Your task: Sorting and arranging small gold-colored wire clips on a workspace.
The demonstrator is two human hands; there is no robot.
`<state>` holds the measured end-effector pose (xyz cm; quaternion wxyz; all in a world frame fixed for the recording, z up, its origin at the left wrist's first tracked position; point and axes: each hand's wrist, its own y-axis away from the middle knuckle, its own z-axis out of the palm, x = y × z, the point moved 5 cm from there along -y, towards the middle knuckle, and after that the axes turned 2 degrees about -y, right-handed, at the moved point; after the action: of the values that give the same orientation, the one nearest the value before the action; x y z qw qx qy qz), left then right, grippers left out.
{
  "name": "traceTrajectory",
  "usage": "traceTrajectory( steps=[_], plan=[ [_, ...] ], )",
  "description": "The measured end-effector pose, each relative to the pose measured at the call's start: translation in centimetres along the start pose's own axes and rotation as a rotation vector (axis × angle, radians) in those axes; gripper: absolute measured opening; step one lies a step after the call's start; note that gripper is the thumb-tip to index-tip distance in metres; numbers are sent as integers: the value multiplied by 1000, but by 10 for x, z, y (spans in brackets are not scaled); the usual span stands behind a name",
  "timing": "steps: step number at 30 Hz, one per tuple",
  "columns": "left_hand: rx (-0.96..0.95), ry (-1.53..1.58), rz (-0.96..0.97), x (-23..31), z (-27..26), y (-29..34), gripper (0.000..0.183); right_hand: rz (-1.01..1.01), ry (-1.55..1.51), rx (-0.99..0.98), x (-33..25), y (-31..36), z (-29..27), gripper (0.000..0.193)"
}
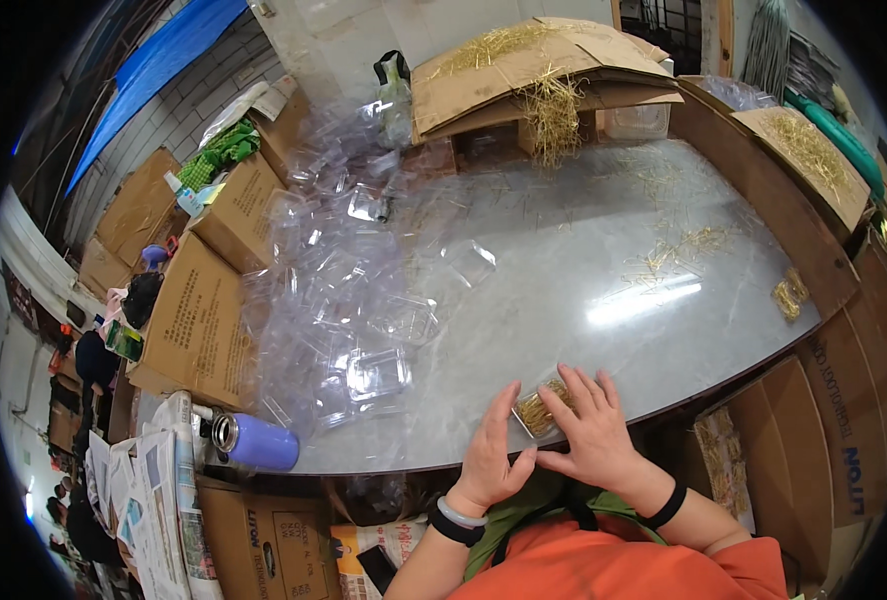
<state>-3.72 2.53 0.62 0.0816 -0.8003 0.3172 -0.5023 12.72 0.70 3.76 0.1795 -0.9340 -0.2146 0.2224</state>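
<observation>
Near the front edge of the grey table [523,330], a small clear plastic box [535,414] filled with golden straw-like shreds lies between my hands. My left hand [490,450] is along the box's left side, fingers stretched out and close together. My right hand [595,428] reaches over the right side, its fingers spread and the fingertips on or just above the straw; they hide part of the box. Neither hand is wrapped round it. To the left spreads a large pile of clear plastic boxes [378,372].
A cardboard sheet [553,75] with straw hanging over its edge [551,125] stands at the back. Loose straw [678,255] and a small straw bundle [789,295] lie at right. A purple bottle [263,443] stands front left, near newspapers [153,500]. Cardboard boxes [198,325] line the left.
</observation>
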Motion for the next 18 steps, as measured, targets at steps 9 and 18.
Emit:
traceTrajectory(
  steps=[9, 18],
  plan=[
    [160, 281, -102, -5, -4, 1, 67, 72, 33, 161, 7, -8, 1, 60],
    [-32, -366, -59, 15, 15, -26, 59, 113, -259, 86, 22, -6, -13, 71]
  ],
)
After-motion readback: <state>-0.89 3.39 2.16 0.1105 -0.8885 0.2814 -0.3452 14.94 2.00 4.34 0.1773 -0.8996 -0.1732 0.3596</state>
